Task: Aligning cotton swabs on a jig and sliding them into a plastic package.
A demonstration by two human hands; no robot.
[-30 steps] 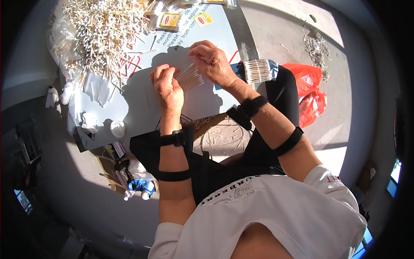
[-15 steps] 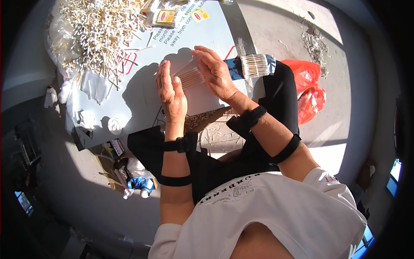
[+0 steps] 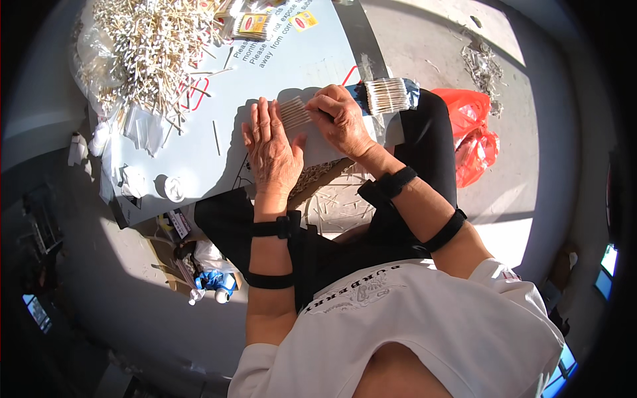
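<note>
We see one flat row of thin wooden cotton swabs (image 3: 295,113) between our two hands. Left hand (image 3: 272,149) lies spread flat just beside it; right hand (image 3: 340,119) pinches its end.

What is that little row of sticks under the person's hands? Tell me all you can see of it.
The row of sticks is a small flat batch of thin, pale tan, wood-like sticks lying side by side on the light board. Sun lights it. The left hand lies flat beside it, fingertips at its edge. The right hand covers its right end, so its full length is hidden.
</note>
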